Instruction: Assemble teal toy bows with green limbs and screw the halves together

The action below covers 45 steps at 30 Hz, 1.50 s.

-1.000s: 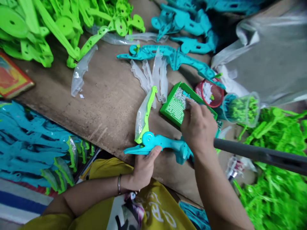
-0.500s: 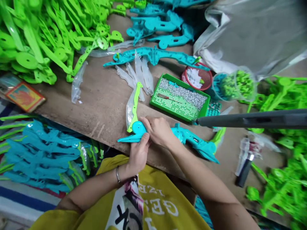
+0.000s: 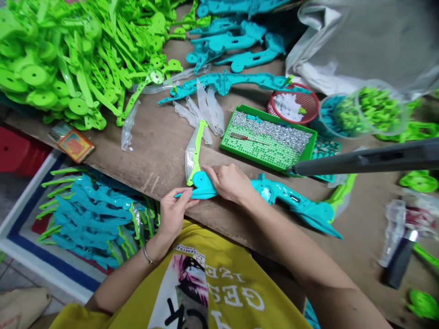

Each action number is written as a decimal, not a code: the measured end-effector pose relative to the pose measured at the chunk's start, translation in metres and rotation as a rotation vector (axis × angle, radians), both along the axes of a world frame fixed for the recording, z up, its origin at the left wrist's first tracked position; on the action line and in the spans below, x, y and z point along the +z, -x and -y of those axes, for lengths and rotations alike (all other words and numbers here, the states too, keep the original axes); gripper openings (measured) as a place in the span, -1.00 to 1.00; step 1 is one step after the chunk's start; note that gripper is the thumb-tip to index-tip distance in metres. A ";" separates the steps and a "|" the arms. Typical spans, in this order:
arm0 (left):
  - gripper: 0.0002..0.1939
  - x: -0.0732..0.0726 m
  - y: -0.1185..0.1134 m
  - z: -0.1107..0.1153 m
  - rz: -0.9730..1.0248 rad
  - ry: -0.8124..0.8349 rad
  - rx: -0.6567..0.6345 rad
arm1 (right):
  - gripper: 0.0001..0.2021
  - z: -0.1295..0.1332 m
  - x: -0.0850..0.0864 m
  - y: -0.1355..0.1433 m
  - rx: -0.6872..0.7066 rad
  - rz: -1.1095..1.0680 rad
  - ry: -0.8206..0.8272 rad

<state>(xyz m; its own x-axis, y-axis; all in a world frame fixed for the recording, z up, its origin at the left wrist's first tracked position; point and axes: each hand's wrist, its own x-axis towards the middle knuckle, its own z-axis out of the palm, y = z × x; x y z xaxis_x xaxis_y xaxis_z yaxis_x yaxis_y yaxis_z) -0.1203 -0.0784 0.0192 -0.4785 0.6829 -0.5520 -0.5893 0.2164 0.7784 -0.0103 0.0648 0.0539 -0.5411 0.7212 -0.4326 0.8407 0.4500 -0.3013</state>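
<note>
A long blue plastic bow-shaped part (image 3: pixel 305 205) lies along the table's near edge. At its left end a green limb with a clear piece (image 3: pixel 196 153) points away from me; another green limb (image 3: pixel 344 192) joins its right end. My left hand (image 3: pixel 172 208) pinches the blue part's left tip between thumb and fingers. Around the blue body, just right of its round joint, my right hand (image 3: pixel 233 183) is closed. Beyond them lies a second blue part (image 3: pixel 222 83), with several clear pieces (image 3: pixel 206 107) on its near side.
A green tray (image 3: pixel 269 139) holds screws and a screwdriver. Behind it are a red basket (image 3: pixel 310 105) and clear tubs (image 3: pixel 380 109). A grey bar (image 3: pixel 370 160) juts in from the right. Green parts (image 3: pixel 78 68) are heaped left; finished-looking blue ones (image 3: pixel 85 219) fill a bin below.
My left hand has slid left from beside my right hand to the blue part's tip. My right hand keeps its hold. The view has shifted, showing more on the left.
</note>
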 end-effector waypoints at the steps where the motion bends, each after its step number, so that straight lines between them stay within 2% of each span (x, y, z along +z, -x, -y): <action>1: -0.55 0.000 -0.001 -0.002 0.018 0.004 0.006 | -0.26 -0.001 0.000 0.000 0.000 0.010 -0.013; 6: -0.45 0.004 0.005 -0.007 0.133 0.014 -0.107 | -0.31 -0.006 0.002 -0.007 -0.002 0.007 -0.047; 9: -0.46 0.006 0.010 -0.008 0.175 0.026 -0.154 | -0.31 -0.009 0.003 -0.009 -0.011 0.003 -0.052; 16: -0.48 -0.003 -0.001 -0.016 0.046 0.040 -0.028 | -0.32 -0.010 -0.002 -0.006 0.003 0.045 -0.099; 18: -0.47 -0.003 -0.001 -0.017 0.030 0.052 -0.032 | -0.34 -0.011 -0.004 -0.007 0.016 0.047 -0.095; 24: -0.41 0.002 0.016 -0.014 0.127 0.060 -0.244 | -0.42 -0.017 -0.008 -0.009 -0.001 0.045 -0.085; 27: -0.42 0.001 0.021 -0.016 0.129 0.049 -0.256 | -0.48 -0.014 -0.014 -0.012 -0.066 -0.050 -0.150; 30: -0.44 -0.001 0.020 -0.019 0.125 0.039 -0.236 | -0.68 -0.003 -0.021 -0.027 -0.096 -0.406 -0.390; 32: -0.45 -0.001 0.019 -0.021 0.139 0.039 -0.221 | -0.93 0.005 -0.020 -0.046 -0.122 -0.760 -0.719; 33: -0.45 -0.001 0.019 -0.021 0.145 0.043 -0.216 | -0.87 0.009 -0.016 -0.057 -0.186 -0.907 -0.933; 34: -0.45 -0.001 0.019 -0.021 0.146 0.051 -0.214 | -0.73 0.012 -0.012 -0.069 -0.293 -0.992 -1.134; 35: -0.45 -0.001 0.019 -0.022 0.141 0.060 -0.218 | -0.62 0.013 -0.006 -0.080 -0.460 -1.029 -1.275; 36: -0.45 -0.001 0.020 -0.022 0.129 0.068 -0.227 | -0.54 0.012 0.001 -0.090 -0.632 -1.030 -1.318; 37: -0.45 -0.002 0.021 -0.022 0.110 0.074 -0.238 | -0.46 0.010 0.008 -0.099 -0.776 -1.020 -1.253; 39: -0.45 -0.004 0.022 -0.022 0.070 0.074 -0.255 | -0.36 0.000 0.019 -0.112 -0.944 -1.030 -0.921; 40: -0.46 -0.005 0.023 -0.022 0.057 0.071 -0.261 | -0.34 -0.006 0.024 -0.116 -0.970 -1.055 -0.732; 42: -0.48 -0.007 0.024 -0.022 0.054 0.064 -0.272 | -0.38 -0.019 0.030 -0.118 -0.981 -1.133 -0.469; 45: -0.51 -0.008 0.025 -0.021 0.071 0.051 -0.282 | -0.56 -0.037 0.036 -0.108 -0.952 -1.293 -0.295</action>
